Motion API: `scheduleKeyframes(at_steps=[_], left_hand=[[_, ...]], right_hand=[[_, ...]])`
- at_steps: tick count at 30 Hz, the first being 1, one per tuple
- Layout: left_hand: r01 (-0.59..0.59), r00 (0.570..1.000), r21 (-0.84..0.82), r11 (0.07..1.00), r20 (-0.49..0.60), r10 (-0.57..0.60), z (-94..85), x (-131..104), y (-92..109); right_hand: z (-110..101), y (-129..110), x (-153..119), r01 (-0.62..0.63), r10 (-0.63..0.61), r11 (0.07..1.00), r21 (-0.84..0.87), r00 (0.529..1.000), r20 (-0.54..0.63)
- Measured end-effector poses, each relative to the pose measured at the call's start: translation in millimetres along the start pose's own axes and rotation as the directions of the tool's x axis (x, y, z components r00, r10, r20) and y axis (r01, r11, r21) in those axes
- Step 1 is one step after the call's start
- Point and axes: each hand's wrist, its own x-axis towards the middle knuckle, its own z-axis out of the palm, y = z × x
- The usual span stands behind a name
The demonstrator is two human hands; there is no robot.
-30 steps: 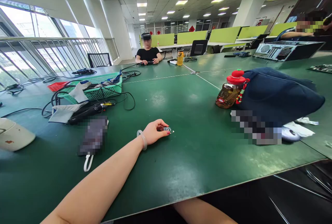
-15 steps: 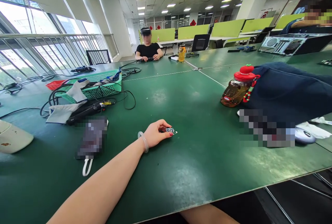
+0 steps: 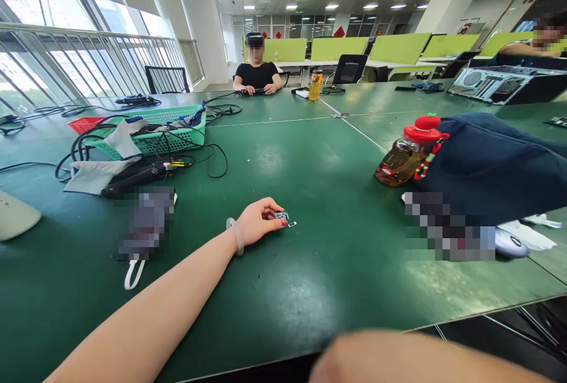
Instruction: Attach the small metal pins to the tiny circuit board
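My left hand (image 3: pixel 259 221), with a pale bangle at the wrist, pinches a small circuit board (image 3: pixel 281 216) between thumb and fingers, low over the green table (image 3: pixel 283 152). Part of the board is hidden by the fingers. Just beyond the thumb tip is a tiny white frame-like piece (image 3: pixel 292 224); whether it touches the board I cannot tell. At the bottom right edge a smeared, rounded shape shows, apparently my right hand (image 3: pixel 341 353) and arm, over the near table edge. Its fingers cannot be made out.
Left: a green basket (image 3: pixel 172 140) with cables and gloves, and a blurred-out phone-like item (image 3: pixel 148 223). Right: a red-lidded bottle (image 3: pixel 401 161), dark blue bag (image 3: pixel 491 164) and mouse (image 3: pixel 511 244). A co-worker (image 3: pixel 256 72) sits across; an open computer case (image 3: pixel 491 84) stands far right.
The view has shifted slightly. The blurred right limb has risen from below the table edge into the lower right. My left hand still holds the board; the white piece shows farther from the thumb.
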Motion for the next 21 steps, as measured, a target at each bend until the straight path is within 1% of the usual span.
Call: scheduleKeyframes(at_steps=[2, 3, 4, 5, 6, 7, 9, 11, 13, 17, 19, 21], left_hand=[[0.017, 1.0, -0.052, 0.999, -0.013, -0.018, -0.9, 1.2, -1.3], [0.023, 0.999, -0.084, 0.996, -0.029, -0.025, -1.6, 1.7, -1.6], [0.025, 0.998, -0.119, 0.993, -0.052, -0.031, -2.2, 2.1, -1.7], [0.023, 0.996, -0.154, 0.988, -0.079, -0.036, -2.9, 2.4, -1.5], [0.019, 0.993, -0.188, 0.982, -0.108, -0.04, -3.5, 2.5, -1.1], [0.015, 0.99, -0.215, 0.977, -0.132, -0.044, -4.1, 2.5, -0.6], [0.013, 0.987, -0.24, 0.971, -0.154, -0.051, -4.9, 2.2, 0.0], [0.019, 0.988, -0.228, 0.973, -0.143, -0.053, -5.3, 1.8, -0.6], [0.025, 0.991, -0.19, 0.982, -0.126, -0.05, -4.9, 1.1, -2.3], [0.021, 0.997, -0.045, 0.999, -0.077, -0.025, -0.7, -1.5, -4.8], [0.021, 0.999, 0.013, 1.0, -0.04, -0.02, 2.2, -3.3, -4.3], [0.03, 0.999, 0.048, 0.998, -0.022, -0.029, 4.3, -4.7, -3.2]], right_hand=[[-35.1, 13.8, 12.1, -0.028, 0.026, 0.999, -0.015, 0.997, -0.072], [-50.0, 22.7, 21.2, -0.12, 0.108, 0.991, -0.057, 0.976, -0.192], [-62.0, 32.4, 31.9, -0.225, 0.184, 0.97, -0.089, 0.925, -0.332], [-70.6, 42.2, 43.1, -0.313, 0.236, 0.943, -0.113, 0.869, -0.436], [-75.6, 51.6, 54.1, -0.358, 0.257, 0.924, -0.136, 0.843, -0.472], [-77.3, 59.9, 63.9, -0.367, 0.258, 0.918, -0.15, 0.84, -0.478], [-73.2, 72.1, 78.3, -0.347, 0.23, 0.922, -0.173, 0.849, -0.476], [-65.2, 78.9, 84.3, -0.336, 0.193, 0.923, -0.189, 0.827, -0.528], [-59.4, 83.1, 84.1, -0.309, 0.144, 0.927, -0.212, 0.816, -0.56], [-61.9, 92.9, 78.1, -0.208, 0.049, 0.95, -0.233, 0.837, -0.546], [-67.1, 98.7, 76.3, -0.193, 0.049, 0.96, -0.204, 0.83, -0.555], [-71.8, 103.7, 75.7, -0.225, 0.089, 0.961, -0.162, 0.804, -0.588]])
